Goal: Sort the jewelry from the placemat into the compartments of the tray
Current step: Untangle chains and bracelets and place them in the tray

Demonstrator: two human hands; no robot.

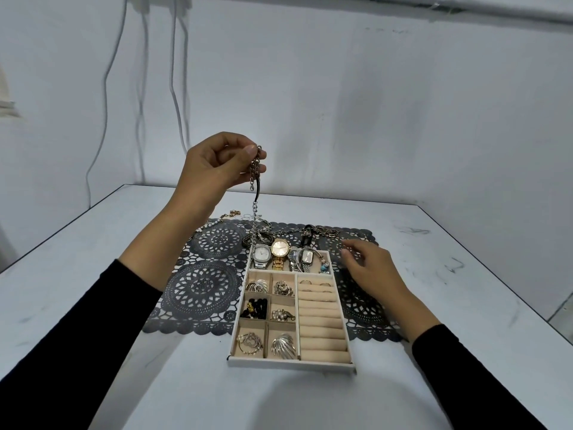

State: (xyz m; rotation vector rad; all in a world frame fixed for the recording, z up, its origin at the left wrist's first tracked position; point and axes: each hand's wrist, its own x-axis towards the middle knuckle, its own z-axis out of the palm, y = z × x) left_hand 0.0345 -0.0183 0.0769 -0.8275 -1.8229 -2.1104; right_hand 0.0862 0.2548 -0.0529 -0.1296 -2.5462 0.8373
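Note:
My left hand (217,162) is raised high over the table, pinching a silver chain (255,212) that hangs straight down toward the tray's watch compartment. My right hand (370,268) hovers low beside the tray's right far corner, fingers spread, holding nothing. The white tray (291,364) lies partly on the dark lace placemat (201,290). Its far compartment holds several watches (280,248), its small left compartments hold brooches, beads and pearls, and its right section has ring rolls (322,321) with a few rings. More chains and bracelets (322,231) lie on the placemat behind the tray.
A pearl strand and a gold chain (223,217) lie at the placemat's far left corner. The white table (465,274) ends at a dark edge on the left and right. A white wall with hanging cables (176,88) stands behind.

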